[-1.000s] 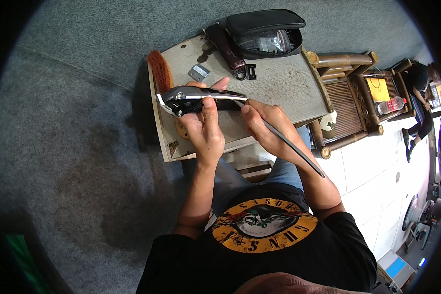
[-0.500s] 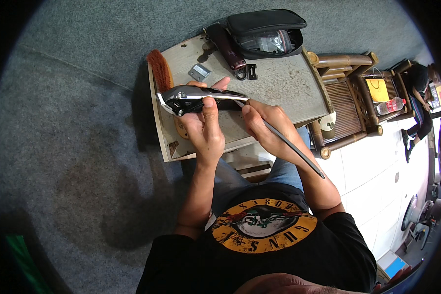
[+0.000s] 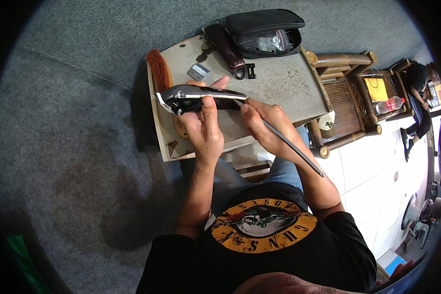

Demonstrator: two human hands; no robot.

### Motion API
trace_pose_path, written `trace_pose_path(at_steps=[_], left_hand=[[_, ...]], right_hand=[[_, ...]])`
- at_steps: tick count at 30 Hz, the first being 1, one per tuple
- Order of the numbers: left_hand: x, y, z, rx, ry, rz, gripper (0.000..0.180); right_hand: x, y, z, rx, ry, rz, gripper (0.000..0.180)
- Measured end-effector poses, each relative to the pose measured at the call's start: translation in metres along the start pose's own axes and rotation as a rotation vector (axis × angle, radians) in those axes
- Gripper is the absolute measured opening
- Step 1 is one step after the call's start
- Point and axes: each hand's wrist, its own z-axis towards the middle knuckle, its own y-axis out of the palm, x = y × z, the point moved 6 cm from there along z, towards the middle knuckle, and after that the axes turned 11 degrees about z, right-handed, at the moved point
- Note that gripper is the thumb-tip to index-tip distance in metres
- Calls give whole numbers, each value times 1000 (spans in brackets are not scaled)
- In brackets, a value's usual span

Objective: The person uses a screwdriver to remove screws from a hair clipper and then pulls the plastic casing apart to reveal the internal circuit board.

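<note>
My left hand point(image 3: 207, 130) is closed round a dark grey hair clipper point(image 3: 193, 91) with a silver edge, its thumb pressed on the side. The clipper's blade end points left, above the small table. My right hand point(image 3: 275, 126) pinches a slim dark metal rod point(image 3: 299, 153), which looks like a screwdriver shaft. One end of the rod meets the clipper's tail end near my right fingertips; the other slants back over my right forearm. The exact contact is partly hidden by the fingers.
On the worn table point(image 3: 289, 90) lie a brown-bristled brush point(image 3: 159, 68), a detached clipper blade point(image 3: 198, 72), a second, maroon clipper point(image 3: 225, 46), a small black bracket point(image 3: 250, 71) and an unzipped black case point(image 3: 264, 22). Bamboo chairs point(image 3: 340, 100) stand right; another person point(image 3: 419, 93) sits beyond.
The view has shifted very slightly. Both hands keep the same grip on the clipper and the rod, with no clear movement between them.
</note>
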Motion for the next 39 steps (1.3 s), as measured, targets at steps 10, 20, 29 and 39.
trace_pose_path(at_steps=[10,20,29,39], left_hand=[[-1,2,0,14,3,-8,37],[0,2,-1,4,31,-1,40],[6,6,-1,7,79,43,43],[4,3,-1,40,81,-22,42]], right_hand=[[-1,2,-3,25,-11,-9,34],[4,8,-4,29,48,183,39],[-3,10,-4,104,-120,-74,33],[-1,5,0,44,-38,50,30]])
